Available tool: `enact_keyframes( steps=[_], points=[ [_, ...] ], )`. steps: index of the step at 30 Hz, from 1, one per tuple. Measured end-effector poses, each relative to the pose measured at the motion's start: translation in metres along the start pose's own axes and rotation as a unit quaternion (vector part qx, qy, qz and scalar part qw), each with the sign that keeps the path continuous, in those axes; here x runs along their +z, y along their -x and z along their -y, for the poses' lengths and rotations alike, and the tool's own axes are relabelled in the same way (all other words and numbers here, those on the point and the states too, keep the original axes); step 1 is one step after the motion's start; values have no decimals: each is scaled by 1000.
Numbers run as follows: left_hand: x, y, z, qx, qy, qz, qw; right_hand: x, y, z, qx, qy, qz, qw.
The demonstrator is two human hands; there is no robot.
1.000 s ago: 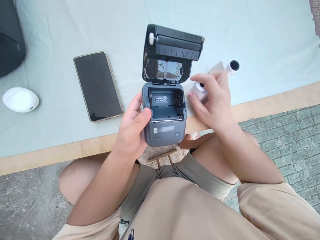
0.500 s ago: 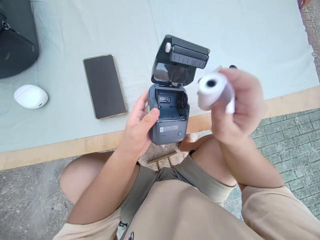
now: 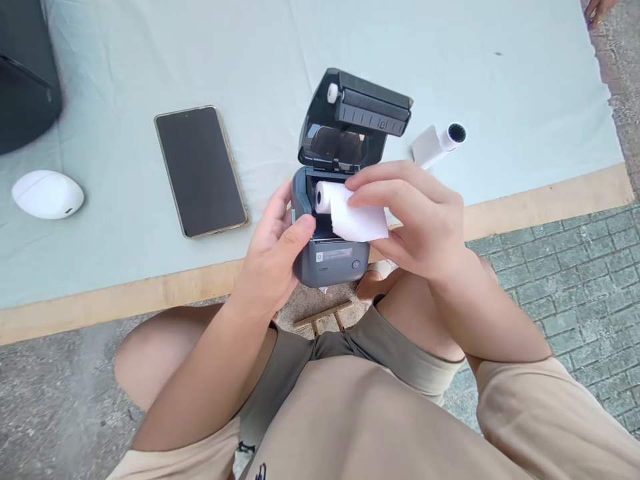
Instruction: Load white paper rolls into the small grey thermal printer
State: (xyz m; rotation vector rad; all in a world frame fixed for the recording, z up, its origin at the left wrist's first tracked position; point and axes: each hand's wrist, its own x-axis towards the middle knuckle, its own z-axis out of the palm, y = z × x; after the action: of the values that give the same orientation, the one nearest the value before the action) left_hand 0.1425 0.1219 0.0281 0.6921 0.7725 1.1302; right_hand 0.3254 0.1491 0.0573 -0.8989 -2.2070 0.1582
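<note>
My left hand (image 3: 277,250) grips the left side of a dark grey label printer (image 3: 330,267), thumb over its front rim. The printer's lid (image 3: 357,110) is raised, with a black roller along its upper part. A white paper roll (image 3: 325,198) lies in the opened compartment, its loose end hanging over the front edge. My right hand (image 3: 415,213) is closed on the roll's right side, fingertips on top of the paper and thumb partly hidden beneath the loose flap.
On the pale cloth (image 3: 250,60) lie a dark-screened phone (image 3: 200,170), a white mouse (image 3: 49,194) and another white roll (image 3: 439,143). A black bag (image 3: 25,80) stands at the far left. Wooden table edge (image 3: 190,285) runs along the front. Someone's hand (image 3: 597,10) shows at the upper right.
My right hand has moved left and down, bringing the paper roll from beside the printer into its compartment. The other white roll on the cloth now shows. My left hand keeps its grip.
</note>
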Motion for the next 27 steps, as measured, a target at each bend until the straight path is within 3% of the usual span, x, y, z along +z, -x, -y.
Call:
enact_keyframes(
  steps=[3, 8, 13, 19, 22, 27],
  points=[
    [0, 0, 1, 2, -9, 0, 1000, 2, 1, -2, 7, -14, 22, 1000],
    [1, -2, -1, 7, -1, 11, 1000, 4, 5, 1, -47, -8, -30, 998],
    [-2, -1, 0, 20, -19, 30, 999, 3, 10, 2, -69, -6, 26, 997],
    [-5, 1, -1, -1, -47, 8, 999, 3, 10, 0, -42, -25, -23, 999],
    [-5, 1, -1, 2, -46, 4, 999, 4, 11, 4, -17, -14, 5, 1000],
    [-5, -1, 0, 9, -40, 10, 999, 3, 13, 5, -32, -41, 53, 997]
  ],
)
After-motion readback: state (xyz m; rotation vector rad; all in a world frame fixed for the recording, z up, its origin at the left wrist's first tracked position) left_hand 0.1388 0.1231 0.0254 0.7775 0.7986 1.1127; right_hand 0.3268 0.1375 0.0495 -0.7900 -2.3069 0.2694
